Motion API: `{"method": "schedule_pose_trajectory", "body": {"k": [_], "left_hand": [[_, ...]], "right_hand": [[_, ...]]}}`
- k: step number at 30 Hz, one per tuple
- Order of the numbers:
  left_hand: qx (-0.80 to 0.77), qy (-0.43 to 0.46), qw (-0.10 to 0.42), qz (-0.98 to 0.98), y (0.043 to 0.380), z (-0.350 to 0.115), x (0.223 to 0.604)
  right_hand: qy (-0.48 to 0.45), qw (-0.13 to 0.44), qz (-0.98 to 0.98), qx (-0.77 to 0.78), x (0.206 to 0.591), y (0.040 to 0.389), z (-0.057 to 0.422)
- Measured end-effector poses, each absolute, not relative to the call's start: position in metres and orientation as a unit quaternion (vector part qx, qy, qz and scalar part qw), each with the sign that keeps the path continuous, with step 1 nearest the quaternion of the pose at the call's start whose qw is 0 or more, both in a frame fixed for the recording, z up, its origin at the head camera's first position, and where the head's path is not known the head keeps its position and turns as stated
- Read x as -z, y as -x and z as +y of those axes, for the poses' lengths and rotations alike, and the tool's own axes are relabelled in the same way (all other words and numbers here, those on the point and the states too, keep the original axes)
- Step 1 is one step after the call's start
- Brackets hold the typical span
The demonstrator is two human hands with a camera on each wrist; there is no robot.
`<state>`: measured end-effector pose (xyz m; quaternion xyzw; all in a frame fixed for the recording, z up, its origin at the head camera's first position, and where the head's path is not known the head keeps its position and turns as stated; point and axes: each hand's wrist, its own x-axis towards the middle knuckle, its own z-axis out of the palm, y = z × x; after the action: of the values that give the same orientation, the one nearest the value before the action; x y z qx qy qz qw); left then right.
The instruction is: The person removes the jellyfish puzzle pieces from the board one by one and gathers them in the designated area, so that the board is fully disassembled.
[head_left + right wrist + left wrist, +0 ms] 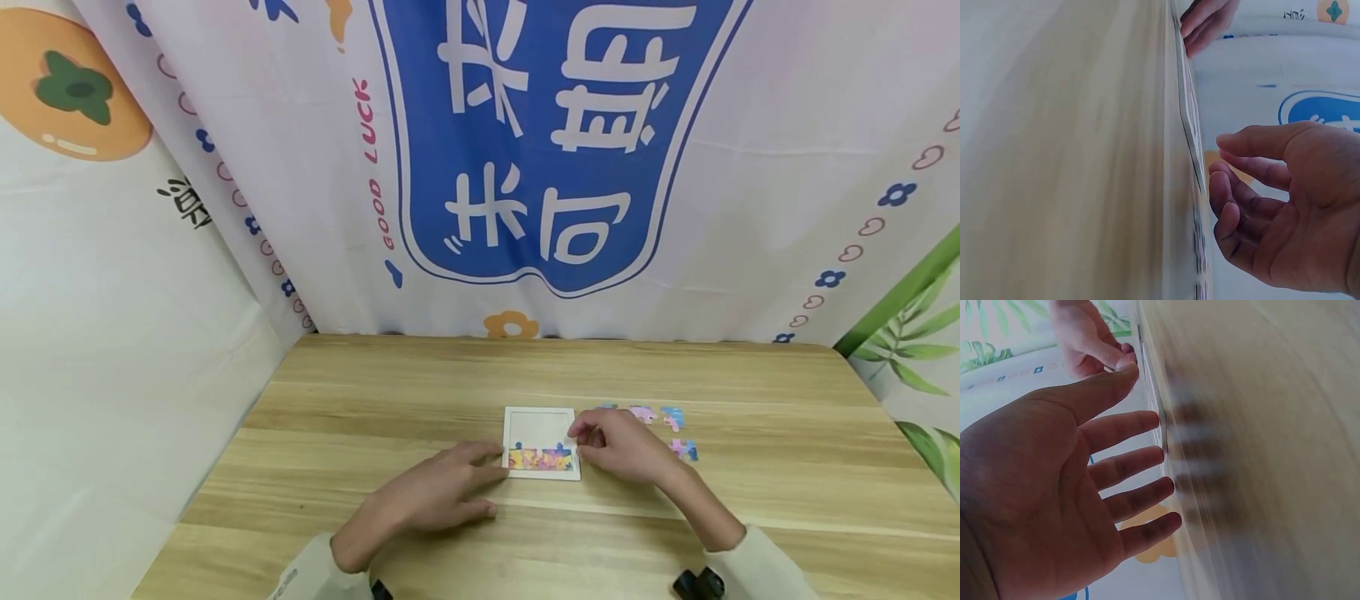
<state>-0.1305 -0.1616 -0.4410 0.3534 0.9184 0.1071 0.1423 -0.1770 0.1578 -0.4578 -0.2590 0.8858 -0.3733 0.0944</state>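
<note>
A square white puzzle frame [540, 409] lies flat on the table, with a row of yellow and pink jigsaw pieces [542, 460] set along its near side. My left hand [442, 487] rests at the frame's left edge, fingers outstretched and fingertips at its rim; the left wrist view shows the palm [1041, 487] bare. At the frame's right edge hovers my right hand [626, 446], its fingers bent. In the right wrist view a gap shows between thumb and fingers of this hand [1285, 206], and no piece is visible there.
Several loose pink and blue jigsaw pieces [672, 418] lie right of the frame, some partly hidden behind the right hand. The wooden table [375, 383] meets a printed cloth [360, 300] at its back edge. Another cloth hangs on the left.
</note>
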Motion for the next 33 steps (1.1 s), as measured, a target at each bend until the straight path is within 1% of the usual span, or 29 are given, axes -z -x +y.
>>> {"method": "schedule_pose_trajectory", "body": {"k": [8, 17, 24, 28, 33], "left_hand": [[-0.112, -0.357, 0.139, 0.917, 0.129, -0.16, 0.44], [-0.106, -0.359, 0.142, 0.916, 0.129, -0.157, 0.439], [-0.108, -0.353, 0.152, 0.917, 0.129, -0.156, 0.437], [-0.103, -0.355, 0.149, 0.917, 0.129, -0.156, 0.438], [-0.099, -0.359, 0.144, 0.917, 0.13, -0.157, 0.439]], "right_hand": [[0.258, 0.117, 0.878, 0.385, 0.458, 0.178, 0.135], [0.262, 0.14, 0.876, 0.379, 0.457, 0.177, 0.129], [0.272, 0.127, 0.869, 0.392, 0.455, 0.177, 0.122], [0.28, 0.119, 0.866, 0.397, 0.455, 0.178, 0.113], [0.272, 0.123, 0.87, 0.392, 0.455, 0.18, 0.1]]}}
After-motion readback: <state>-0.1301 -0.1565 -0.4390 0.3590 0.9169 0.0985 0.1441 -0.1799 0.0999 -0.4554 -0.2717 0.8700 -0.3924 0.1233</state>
